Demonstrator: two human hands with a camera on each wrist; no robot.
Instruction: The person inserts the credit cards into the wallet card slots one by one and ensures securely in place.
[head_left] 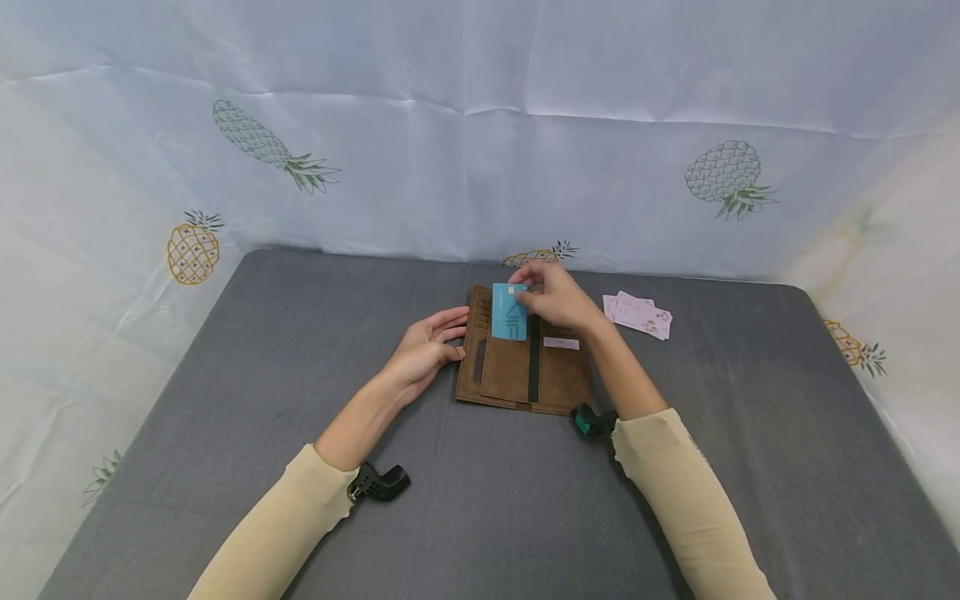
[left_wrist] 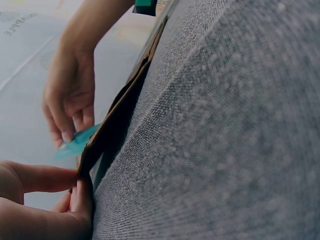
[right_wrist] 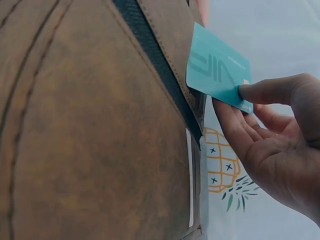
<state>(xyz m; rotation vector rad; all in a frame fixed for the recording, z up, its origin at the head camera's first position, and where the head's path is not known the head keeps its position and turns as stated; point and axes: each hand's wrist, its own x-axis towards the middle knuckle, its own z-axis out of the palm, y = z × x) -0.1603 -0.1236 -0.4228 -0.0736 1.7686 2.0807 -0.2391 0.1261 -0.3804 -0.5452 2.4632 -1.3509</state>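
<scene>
A brown wallet (head_left: 504,367) lies spread open on the grey table, with a dark band down its middle. My left hand (head_left: 427,350) pinches its left edge between thumb and fingers, as the left wrist view shows of the wallet edge (left_wrist: 107,122). Between the thumb and fingers of my right hand (head_left: 553,296) is a blue bank card (head_left: 509,312), held by one end above the wallet's left half. In the right wrist view the card (right_wrist: 215,67) is tilted, its chip end near the thumb. A pale slip (head_left: 561,342) shows in the wallet's right side.
Several pink patterned paper slips (head_left: 641,316) lie in a loose pile right of the wallet. Behind the grey table (head_left: 337,317) hangs a white cloth (head_left: 480,167) printed with pineapples. Black wrist devices (head_left: 382,483) sit at both cuffs.
</scene>
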